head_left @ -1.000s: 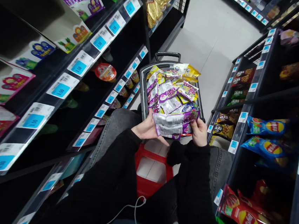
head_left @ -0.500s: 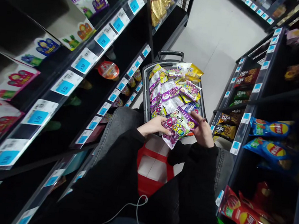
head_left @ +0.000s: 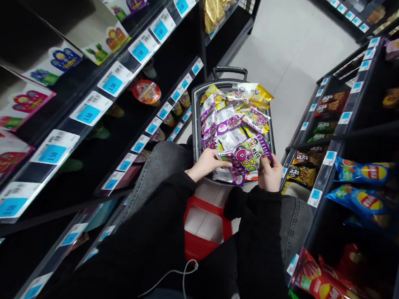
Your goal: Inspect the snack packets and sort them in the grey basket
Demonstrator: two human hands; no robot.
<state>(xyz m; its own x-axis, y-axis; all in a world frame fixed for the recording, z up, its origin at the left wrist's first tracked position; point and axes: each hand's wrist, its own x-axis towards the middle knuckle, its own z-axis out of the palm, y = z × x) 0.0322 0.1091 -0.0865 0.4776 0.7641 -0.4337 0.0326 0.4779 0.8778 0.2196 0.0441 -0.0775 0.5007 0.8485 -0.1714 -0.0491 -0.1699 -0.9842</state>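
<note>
A purple grape gummy candy packet (head_left: pixel 246 156) is stretched between my two hands, its printed front facing up. My left hand (head_left: pixel 207 163) pinches its left end, thumb on top. At the other end my right hand (head_left: pixel 270 172) grips the purple top edge between thumb and fingers. Beneath it, a dark grey shopping basket (head_left: pixel 194 116) is heaped with several candy packets (head_left: pixel 229 117), mostly purple and yellow, some face down. One packet (head_left: pixel 230 176) lies just under the held one, near the basket's front rim.
On the left, a shelf with price tags (head_left: pixel 112 84) carries open candy boxes (head_left: pixel 16 103) and a jelly cup (head_left: pixel 146 92). Blue chip bags (head_left: pixel 360 200) and a red chip bag (head_left: pixel 333 294) sit on the right shelf. A red plastic stool (head_left: pixel 201 247) shows between my legs; a white cable (head_left: pixel 184 274) hangs there.
The packet has turned from slanting downward to lying more level, and moved slightly right and up. My right hand has closed from spread fingers onto its right edge.
</note>
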